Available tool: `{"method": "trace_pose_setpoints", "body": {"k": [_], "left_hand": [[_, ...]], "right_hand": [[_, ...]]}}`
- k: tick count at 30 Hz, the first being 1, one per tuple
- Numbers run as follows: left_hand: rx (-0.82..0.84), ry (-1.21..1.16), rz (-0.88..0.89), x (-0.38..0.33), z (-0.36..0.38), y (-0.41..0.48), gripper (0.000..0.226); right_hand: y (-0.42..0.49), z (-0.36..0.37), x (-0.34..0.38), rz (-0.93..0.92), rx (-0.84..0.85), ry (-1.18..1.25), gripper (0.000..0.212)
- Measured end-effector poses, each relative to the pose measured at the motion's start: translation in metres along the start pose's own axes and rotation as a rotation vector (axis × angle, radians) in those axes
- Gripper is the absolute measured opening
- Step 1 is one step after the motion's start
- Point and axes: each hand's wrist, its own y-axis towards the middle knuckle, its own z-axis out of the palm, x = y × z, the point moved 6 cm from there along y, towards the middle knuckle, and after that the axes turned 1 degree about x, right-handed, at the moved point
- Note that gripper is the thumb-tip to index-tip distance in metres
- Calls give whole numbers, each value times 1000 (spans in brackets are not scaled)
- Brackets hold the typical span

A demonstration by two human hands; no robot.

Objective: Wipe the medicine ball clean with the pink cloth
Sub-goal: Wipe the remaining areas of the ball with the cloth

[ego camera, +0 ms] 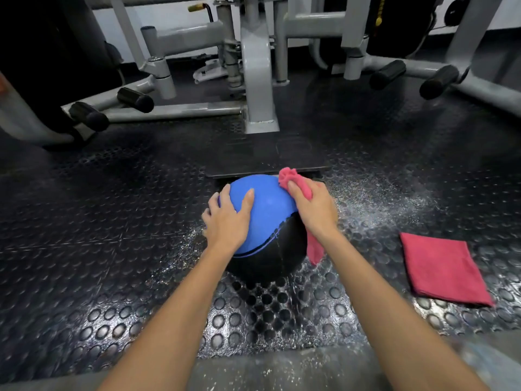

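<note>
The floor (112, 221), black rubber with raised studs, fills most of the view, with grey gym machines (258, 80) standing along its far edge and a pale speckled film showing around the middle and toward the right. The ball (270, 210) sits on the floor near the centre, just in front of a flat black mat (267, 162); its upper part is blue and its near lower part is black, with a seam running between the two. A second folded cloth (439, 269), the same pink-red, lies flat on the floor to the right of the ball, well apart from it and untouched. The left hand (227, 218) is spread open and pressed flat on the blue left side of the ball, steadying it rather than gripping. The right hand (313, 207) is closed on the cloth (296, 182), bunched at the upper right of the ball and pressed against the blue surface, with one loose end hanging down beside the black part. I judge the wiping to be under way, not finished: the cloth is working only the upper right shoulder of the ball. The blue top looks smooth, though whether it is clean I cannot tell. The black lower half, the far side and the underside appear to remain, and reaching them would likely need the ball to be rolled.
</note>
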Motion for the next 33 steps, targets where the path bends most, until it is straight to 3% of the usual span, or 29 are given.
{"method": "trace_pose_setpoints", "body": {"k": [3,6,10,13,15,18,22,28,30,33], "left_hand": [[-85,95,17,16,-23,-8,44],[-192,7,48,26,-43,-4,33],[-78,-135,178,11,-8,-7,40],[-71,-278,104,12,13,-14,40],[-62,-274,72,9,14,-11,38],[-44,-305,41,8,13,-3,35],[-86,-392,49,23,13,-5,34],[-180,-450,41,37,12,-17,37],[-190,-402,-11,33,15,-14,40],[-158,-350,-30,29,17,-1,41]], "right_hand": [[-1,-5,-14,90,-5,69,32],[-1,-13,-24,127,-6,93,23],[-6,-17,-52,340,-87,189,29],[-17,-25,-60,425,-145,207,29],[-36,-35,-47,348,-255,98,29],[-85,-34,-4,84,-387,0,24],[-105,-21,20,-160,-381,-51,26],[-35,-32,1,183,-256,-56,30],[-43,-24,27,26,-233,-227,30],[-83,19,75,-387,-142,-479,22]]}}
